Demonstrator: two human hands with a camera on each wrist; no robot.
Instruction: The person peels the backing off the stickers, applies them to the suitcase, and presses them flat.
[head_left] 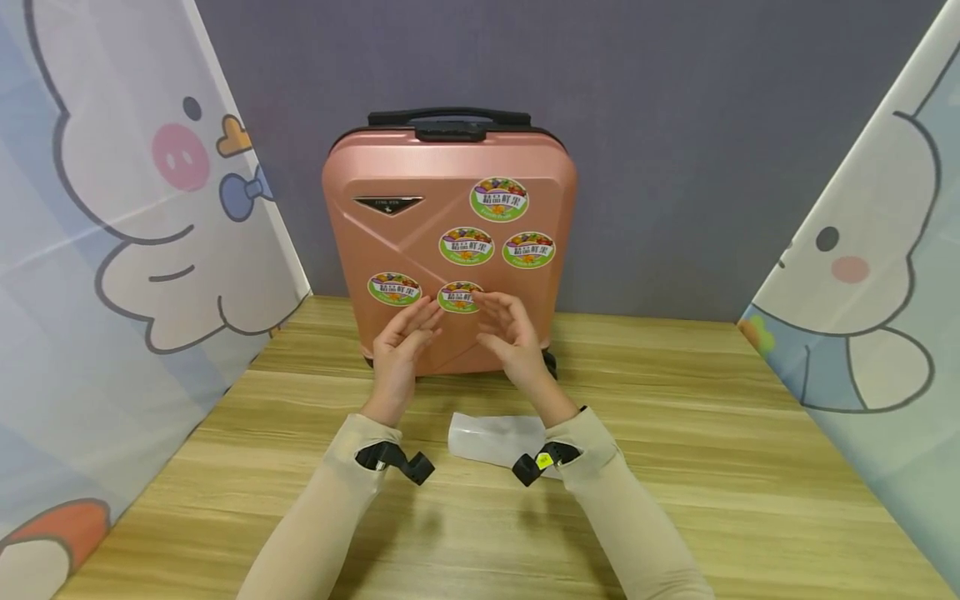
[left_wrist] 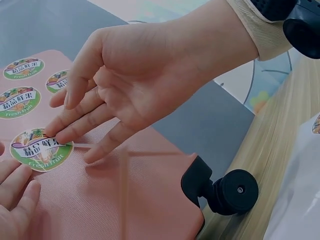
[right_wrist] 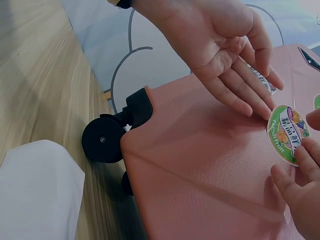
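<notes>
A pink hard-shell suitcase (head_left: pixel 405 242) stands upright, with several oval fruit stickers on its front. Both hands are at the lowest middle sticker (head_left: pixel 457 297), which has a green band and a white lettered strip. My left hand (head_left: pixel 401 350) has its fairly straight fingertips at the sticker's left edge. On the opposite side, my right hand (head_left: pixel 517 337) lays extended fingertips on the edge, as the left wrist view shows on the sticker (left_wrist: pixel 42 155). Both thumbs stand away from the surface. Another sticker (head_left: pixel 394 288) sits just above the left fingers.
White sheet (head_left: pixel 487 437) lies on the wooden table (head_left: pixel 675 450) in front of the suitcase, partly under the right forearm. A black wheel (left_wrist: pixel 237 192) juts from the suitcase's lower corner. Grey panel (head_left: pixel 675 167) stands behind, with cartoon-printed sheets at both sides.
</notes>
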